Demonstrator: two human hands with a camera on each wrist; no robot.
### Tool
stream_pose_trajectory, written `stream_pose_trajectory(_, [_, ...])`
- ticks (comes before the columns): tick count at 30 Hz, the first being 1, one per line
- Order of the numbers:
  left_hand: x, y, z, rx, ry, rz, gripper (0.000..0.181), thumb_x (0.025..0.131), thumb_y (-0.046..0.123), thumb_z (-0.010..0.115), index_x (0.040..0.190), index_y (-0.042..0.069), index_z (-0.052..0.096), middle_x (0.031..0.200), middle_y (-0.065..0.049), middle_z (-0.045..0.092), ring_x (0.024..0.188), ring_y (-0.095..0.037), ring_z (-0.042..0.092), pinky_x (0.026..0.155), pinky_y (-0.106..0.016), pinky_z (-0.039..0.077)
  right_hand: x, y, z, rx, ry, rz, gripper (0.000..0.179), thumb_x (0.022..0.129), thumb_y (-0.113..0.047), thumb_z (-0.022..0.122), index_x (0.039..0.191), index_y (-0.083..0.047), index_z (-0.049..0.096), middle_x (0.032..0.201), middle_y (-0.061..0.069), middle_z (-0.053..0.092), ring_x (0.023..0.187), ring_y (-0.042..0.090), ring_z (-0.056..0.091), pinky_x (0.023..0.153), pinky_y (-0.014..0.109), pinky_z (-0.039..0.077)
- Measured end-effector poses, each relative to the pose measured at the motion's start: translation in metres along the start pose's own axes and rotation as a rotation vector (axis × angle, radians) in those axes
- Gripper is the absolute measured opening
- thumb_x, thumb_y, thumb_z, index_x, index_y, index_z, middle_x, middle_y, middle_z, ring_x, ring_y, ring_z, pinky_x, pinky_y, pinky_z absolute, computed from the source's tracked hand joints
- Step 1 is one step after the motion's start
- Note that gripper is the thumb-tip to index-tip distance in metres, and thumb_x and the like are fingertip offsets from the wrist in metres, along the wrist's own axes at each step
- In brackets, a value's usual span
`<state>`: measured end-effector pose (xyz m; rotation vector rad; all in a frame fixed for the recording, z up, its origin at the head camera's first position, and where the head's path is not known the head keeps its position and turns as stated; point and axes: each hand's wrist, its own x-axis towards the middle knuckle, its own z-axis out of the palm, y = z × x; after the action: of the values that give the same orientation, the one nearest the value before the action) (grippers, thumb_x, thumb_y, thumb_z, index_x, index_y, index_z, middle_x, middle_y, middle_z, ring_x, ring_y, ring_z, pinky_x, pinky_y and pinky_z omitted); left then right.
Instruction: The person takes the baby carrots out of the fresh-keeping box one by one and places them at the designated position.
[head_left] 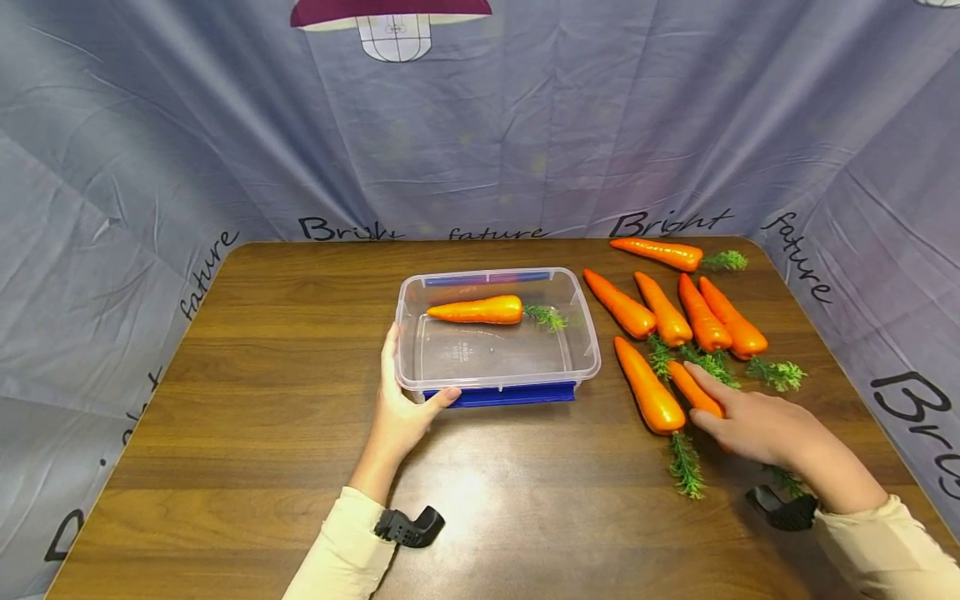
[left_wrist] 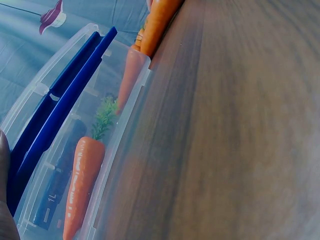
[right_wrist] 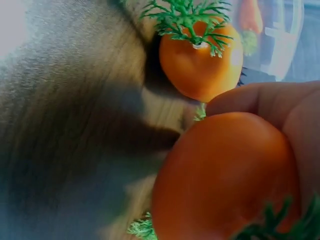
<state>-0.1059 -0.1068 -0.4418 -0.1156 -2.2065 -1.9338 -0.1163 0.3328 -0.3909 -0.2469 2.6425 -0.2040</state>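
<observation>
A clear plastic food container [head_left: 510, 354] with blue clips [head_left: 517, 394] stands without a lid mid-table. One orange carrot [head_left: 480, 310] with a green top lies in it; the left wrist view shows this carrot [left_wrist: 85, 175] through the wall. My left hand [head_left: 405, 410] holds the container's left front corner, thumb over the front edge and fingers along the left side. On the right, my right hand [head_left: 765, 423] grips another carrot [head_left: 692, 387], partly hidden beneath it. The right wrist view has the gripped carrot's thick end [right_wrist: 225, 175] close up, beside a neighbouring carrot [right_wrist: 200, 70].
Several more carrots lie right of the container: one [head_left: 648, 387] just left of my right hand, a group [head_left: 660, 308] beyond it, and one [head_left: 660, 252] near the table's back edge. A grey printed curtain [head_left: 480, 150] hangs around the wooden table [head_left: 285, 358].
</observation>
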Motion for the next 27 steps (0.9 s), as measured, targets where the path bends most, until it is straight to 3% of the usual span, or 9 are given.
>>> stream_pose_trajectory(6, [0.0,-0.001,0.0,0.002,0.002,-0.005,0.115,0.073,0.004,0.086,0.16,0.018,0.011,0.164,-0.014,0.021,0.149,-0.035,0.027,0.123,-0.046,0.02,0.006,0.001,0.003,0.002,0.002,-0.001,0.08,0.1,-0.062,0.039,0.161,-0.024,0.003,0.142,0.033,0.048,0.104,0.048,0.065,0.068,0.056,0.05])
stream_pose_trajectory(11, [-0.001,0.0,0.001,0.017,0.006,0.002,0.115,0.073,0.004,0.086,0.16,0.016,0.011,0.164,-0.015,0.021,0.149,-0.036,0.026,0.123,-0.048,0.02,0.008,0.003,0.004,0.015,-0.018,-0.007,0.082,0.1,-0.064,0.036,0.16,-0.026,-0.005,0.142,0.033,0.048,0.102,0.046,0.066,0.067,0.055,0.05])
stream_pose_trajectory(15, [-0.001,0.0,0.001,0.025,0.009,-0.002,0.115,0.073,0.004,0.086,0.16,0.016,0.011,0.164,-0.015,0.021,0.149,-0.036,0.026,0.123,-0.048,0.019,0.01,0.005,0.007,0.022,-0.005,-0.03,0.081,0.101,-0.061,0.036,0.16,-0.026,-0.007,0.144,0.033,0.046,0.107,0.051,0.063,0.074,0.061,0.05])
stream_pose_trajectory(27, [-0.001,0.002,0.0,0.012,0.002,-0.005,0.115,0.073,0.004,0.086,0.16,0.015,0.011,0.164,-0.016,0.022,0.149,-0.037,0.027,0.123,-0.05,0.019,0.015,0.01,0.016,0.056,-0.031,-0.062,0.081,0.103,-0.059,0.031,0.157,-0.025,-0.02,0.137,0.039,0.049,0.103,0.054,0.064,0.08,0.065,0.05])
